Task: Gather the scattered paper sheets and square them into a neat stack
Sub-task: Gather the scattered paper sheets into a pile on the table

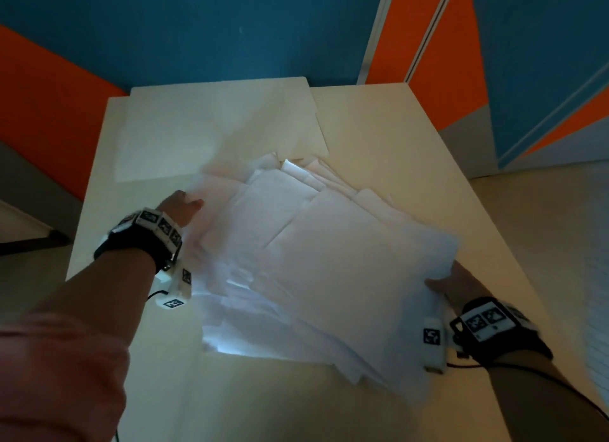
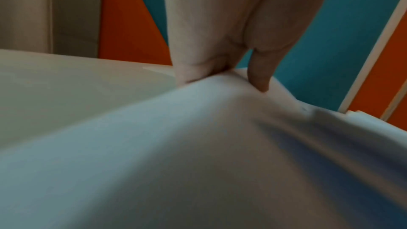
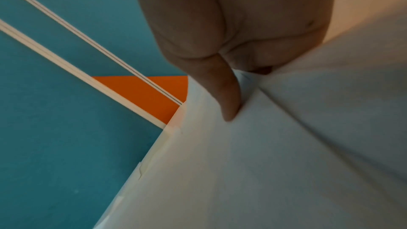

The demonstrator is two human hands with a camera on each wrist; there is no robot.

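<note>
A loose, fanned pile of white paper sheets (image 1: 313,260) lies across the middle of the pale table (image 1: 395,128). My left hand (image 1: 189,201) holds the pile's far left edge. In the left wrist view the sheets (image 2: 198,145) rise between the thumb (image 2: 259,79) on top and the fingers (image 2: 189,69) at the edge. My right hand (image 1: 441,276) grips the pile's right corner, slightly lifted. In the right wrist view the thumb (image 3: 229,104) presses on the paper (image 3: 264,163) and the fingers are hidden beneath it.
A cream folder (image 1: 214,128) lies flat at the back left of the table, partly under the pile's far end. Blue and orange wall panels (image 1: 230,29) stand right behind the table. The table's right edge (image 1: 494,194) drops to the floor.
</note>
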